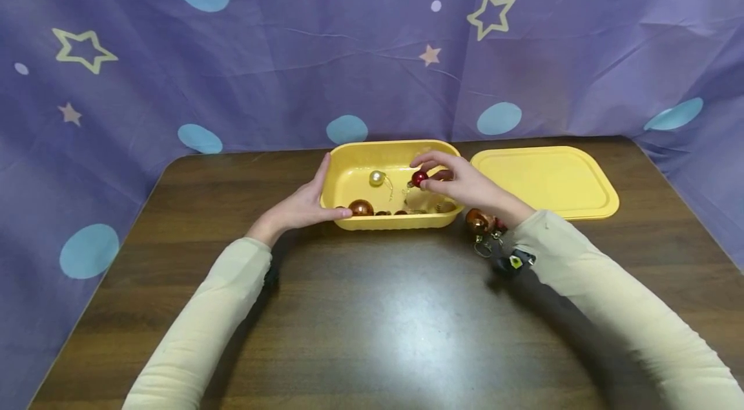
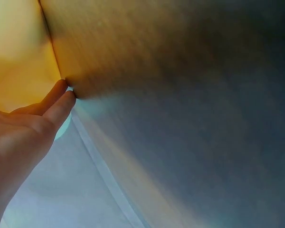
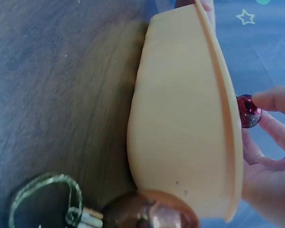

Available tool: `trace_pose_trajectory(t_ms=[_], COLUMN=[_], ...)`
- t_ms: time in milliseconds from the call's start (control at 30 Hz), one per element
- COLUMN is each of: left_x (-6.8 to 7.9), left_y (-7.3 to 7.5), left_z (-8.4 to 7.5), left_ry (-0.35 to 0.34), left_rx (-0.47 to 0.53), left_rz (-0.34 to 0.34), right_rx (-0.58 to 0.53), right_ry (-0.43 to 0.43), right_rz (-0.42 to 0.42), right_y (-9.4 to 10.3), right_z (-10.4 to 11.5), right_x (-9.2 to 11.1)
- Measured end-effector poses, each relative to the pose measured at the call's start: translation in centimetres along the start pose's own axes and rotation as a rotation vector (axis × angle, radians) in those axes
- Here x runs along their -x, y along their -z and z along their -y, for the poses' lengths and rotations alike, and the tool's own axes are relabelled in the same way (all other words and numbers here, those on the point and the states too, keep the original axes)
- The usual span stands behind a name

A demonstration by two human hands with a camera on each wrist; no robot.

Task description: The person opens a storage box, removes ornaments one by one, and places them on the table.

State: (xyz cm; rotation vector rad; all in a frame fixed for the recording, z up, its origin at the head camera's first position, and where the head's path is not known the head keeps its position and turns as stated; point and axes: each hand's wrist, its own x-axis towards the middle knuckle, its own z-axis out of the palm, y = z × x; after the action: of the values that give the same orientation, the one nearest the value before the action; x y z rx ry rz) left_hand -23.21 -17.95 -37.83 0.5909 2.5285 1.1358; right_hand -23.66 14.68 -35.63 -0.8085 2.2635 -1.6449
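A yellow plastic box [image 1: 395, 223] stands at the back of the table, holding several Christmas baubles. Spread along its left end, my left hand [image 1: 303, 203] has straight fingers against the side and the thumb on the front rim. My right hand [image 1: 459, 181] pinches a small red bauble [image 1: 419, 179] between thumb and fingers over the right part of the box. A pale gold bauble [image 1: 376, 178] with a string lies on the box floor, and a copper bauble [image 1: 361, 208] sits near the front wall. The front wall partly hides other small ornaments.
Right of the box lies its yellow lid [image 1: 543, 181]. Between box and right forearm are more baubles, among them a copper one [image 1: 478, 221] with a string loop, partly covered by the arm. A purple patterned cloth [image 1: 372, 48] hangs behind the brown table [image 1: 349, 319].
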Motion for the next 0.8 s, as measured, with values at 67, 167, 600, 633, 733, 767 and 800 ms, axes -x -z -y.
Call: trace_pose_trajectory(t_ms=[67,167,600,633,733,767,800], left_x=[-0.1,-0.1,-0.2,-0.2,-0.2,-0.2,-0.2], left_y=[0.0,0.1,0.2,0.2,0.1,0.1,0.1], left_z=[0.0,0.0,0.0,0.0,0.0,0.0,0.0], left_ry=[0.0,0.002,0.007,0.007,0.008,0.007,0.006], left_rx=[0.011,0.016,0.015,0.017,0.019,0.018,0.018], left_rz=[0.002,0.002,0.007,0.007,0.006,0.006,0.007], right_rx=[-0.03,-0.056,0.005,0.015,0.052,0.062,0.069], right_ry=[-0.007,-0.02,-0.012,-0.006,0.012,0.02,0.024], right_rz=[-0.024,-0.05,-0.058,-0.055,-0.05,-0.048,-0.05], right_y=[0.4,1.0,3.6,3.8,4.4,4.6,4.9], right_z=[0.1,0.1,0.4,0.4,0.5,0.6,0.6], right_x=[0.4,0.9,3.5,3.8,4.5,4.8,5.2])
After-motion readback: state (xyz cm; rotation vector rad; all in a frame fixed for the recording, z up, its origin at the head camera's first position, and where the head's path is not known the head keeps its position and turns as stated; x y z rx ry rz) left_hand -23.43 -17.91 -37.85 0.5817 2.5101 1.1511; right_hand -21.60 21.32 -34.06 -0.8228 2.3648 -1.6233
